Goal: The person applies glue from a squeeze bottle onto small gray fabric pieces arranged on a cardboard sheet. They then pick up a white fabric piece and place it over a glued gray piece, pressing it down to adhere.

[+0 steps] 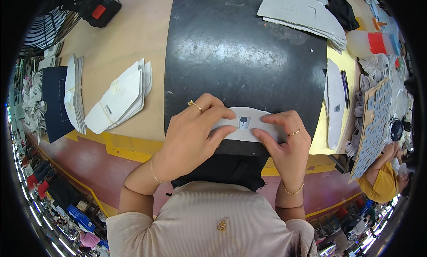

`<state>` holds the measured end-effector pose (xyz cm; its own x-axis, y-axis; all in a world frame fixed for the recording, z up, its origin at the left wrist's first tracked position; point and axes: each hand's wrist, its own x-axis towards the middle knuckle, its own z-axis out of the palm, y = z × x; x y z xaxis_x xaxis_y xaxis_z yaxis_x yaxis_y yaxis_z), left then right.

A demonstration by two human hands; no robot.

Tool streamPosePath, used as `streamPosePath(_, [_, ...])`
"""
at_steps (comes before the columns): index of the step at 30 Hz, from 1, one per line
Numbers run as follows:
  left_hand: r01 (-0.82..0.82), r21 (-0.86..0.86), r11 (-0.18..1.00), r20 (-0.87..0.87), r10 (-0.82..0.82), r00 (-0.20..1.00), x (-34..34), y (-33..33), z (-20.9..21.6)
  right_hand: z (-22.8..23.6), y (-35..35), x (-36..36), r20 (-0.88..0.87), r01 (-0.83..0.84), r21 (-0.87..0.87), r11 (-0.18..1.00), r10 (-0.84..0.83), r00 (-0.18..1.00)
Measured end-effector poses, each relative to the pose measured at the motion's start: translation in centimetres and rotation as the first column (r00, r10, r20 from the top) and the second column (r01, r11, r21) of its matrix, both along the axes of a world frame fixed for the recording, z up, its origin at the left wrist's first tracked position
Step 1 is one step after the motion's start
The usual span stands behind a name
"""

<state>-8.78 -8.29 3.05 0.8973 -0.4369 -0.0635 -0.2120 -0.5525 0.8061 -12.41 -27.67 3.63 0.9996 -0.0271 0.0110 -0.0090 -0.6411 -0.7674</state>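
Observation:
A curved white piece (247,134), like a cut panel of fabric or foam, lies near the front edge of the black mat. At its middle sits a small grey patch (244,122) with a darker shape on it. My left hand (191,130) pinches the left part of the piece between thumb and fingers. On the other side, my right hand (287,139) holds the right part the same way, thumb close to the patch. The ends of the piece are partly covered by my hands.
The black mat (235,61) covers the table's middle. Banded white stacks (120,97) lie left; more white panels (298,12) lie at the back right. At right are a white piece (334,105), a bottle (360,43) and a board of grey patches (373,119). A fan (49,25) stands back left.

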Motion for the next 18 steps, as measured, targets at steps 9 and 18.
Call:
streamPosePath(9, [0.001, 0.024, 1.0, 0.014, -0.001, 1.0, 0.01, -0.16, -0.31, -0.06, -0.11, 0.12, 0.003, -0.009, -0.016, 1.0, 0.009, 1.0])
streamPosePath(18, [-0.003, 0.019, 1.0, 0.014, 0.003, 1.0, 0.12, -0.16, -0.4, -0.15, -0.19, 0.21, -0.013, -0.017, -0.011, 1.0, 0.017, 1.0])
